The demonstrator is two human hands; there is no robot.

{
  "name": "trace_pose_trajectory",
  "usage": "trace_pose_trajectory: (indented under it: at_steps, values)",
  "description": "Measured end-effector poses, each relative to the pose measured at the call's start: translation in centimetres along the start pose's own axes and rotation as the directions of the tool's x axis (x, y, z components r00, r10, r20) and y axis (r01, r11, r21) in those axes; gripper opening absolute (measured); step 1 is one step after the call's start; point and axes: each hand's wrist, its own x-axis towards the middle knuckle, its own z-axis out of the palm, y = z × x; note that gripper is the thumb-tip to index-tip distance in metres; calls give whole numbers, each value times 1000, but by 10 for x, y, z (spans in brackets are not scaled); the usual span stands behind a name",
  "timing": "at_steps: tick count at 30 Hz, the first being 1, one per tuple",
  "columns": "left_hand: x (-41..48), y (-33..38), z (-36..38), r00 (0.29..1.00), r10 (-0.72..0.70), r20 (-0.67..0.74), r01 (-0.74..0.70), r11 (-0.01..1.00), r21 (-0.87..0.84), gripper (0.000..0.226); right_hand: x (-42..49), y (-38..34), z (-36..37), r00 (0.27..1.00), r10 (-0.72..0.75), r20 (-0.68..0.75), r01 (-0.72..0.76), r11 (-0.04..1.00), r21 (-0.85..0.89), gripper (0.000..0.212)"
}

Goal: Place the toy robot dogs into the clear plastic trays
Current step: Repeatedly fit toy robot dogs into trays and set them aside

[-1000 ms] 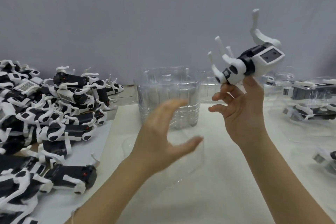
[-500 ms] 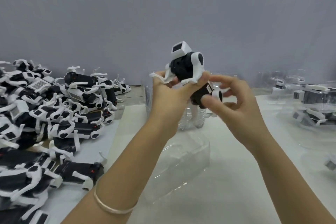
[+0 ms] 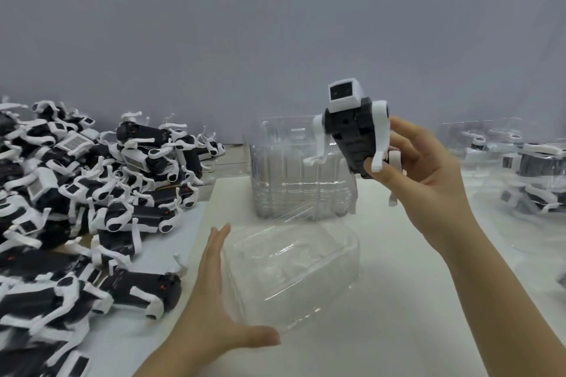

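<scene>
Above the middle of the bench (image 3: 398, 315), the right hand (image 3: 428, 174) is gripping a toy robot dog (image 3: 352, 131) in the air. Its thumb is pressing on the lower end of the black body and its fingers are curling round behind. The dog is standing upright in that grip, its square white head pointing up and facing the camera, its white legs hanging down on either side. It is hovering in front of a stack of clear trays (image 3: 300, 168) that is sitting further back on the bench. It is also well above the single clear plastic tray (image 3: 291, 266), which is lying slantwise nearer the person.

The left hand (image 3: 211, 294) is holding nothing. Its fingers are stretching straight and close together along the tray's left side, and the thumb is spreading out across the tray's near corner. Whether the palm is actually touching the plastic cannot be told.

On the left of the bench, a big pile of robot dogs (image 3: 92, 193) is lying jumbled, black bodies and white legs tangling together. At the far right, filled trays (image 3: 533, 174) with dogs inside are sitting, blurred. A plain grey wall (image 3: 275, 24) is running behind everything.
</scene>
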Motion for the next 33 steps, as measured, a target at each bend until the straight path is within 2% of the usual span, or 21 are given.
trace_pose_trajectory:
  at_steps: [2,3,6,9,13,16,19,22,24,26,28,33]
  values:
    - [1,-9,4,999,-52,5,52,995,-84,140,0,5,1,1000,-1,-7,1,1000,-28,45]
    - [3,-12,3,1000,-28,6,28,995,-94,138,0,6,1,1000,-7,-4,7,1000,-30,45]
    - [7,-14,-1,989,151,3,-151,988,19,137,0,4,-3,997,-54,53,56,998,-38,49]
    - [12,-12,-5,970,242,0,-240,963,121,139,0,3,-10,981,-140,132,147,988,-46,48]
    - [19,-14,-3,982,187,25,-187,982,33,137,0,5,-13,968,-162,190,175,983,-51,49]
    - [24,-17,2,984,117,134,-106,990,-88,134,-2,7,-9,970,-50,240,81,989,-121,49]
    - [30,-19,9,974,93,208,-69,990,-121,131,-6,12,-3,941,116,317,-2,941,-338,48]
    - [33,-24,11,974,103,204,-73,986,-148,128,-2,11,0,865,248,435,95,772,-629,44]
    - [34,-28,10,974,113,196,-82,984,-157,128,5,8,1,789,378,485,146,651,-745,43]
    - [34,-30,10,973,123,195,-91,982,-165,128,12,4,2,728,476,493,155,587,-794,44]
    - [34,-31,10,972,128,196,-95,981,-171,128,20,2,4,685,526,504,147,577,-803,48]
    - [33,-30,10,966,130,225,-95,982,-161,129,23,12,16,605,552,573,212,582,-785,40]
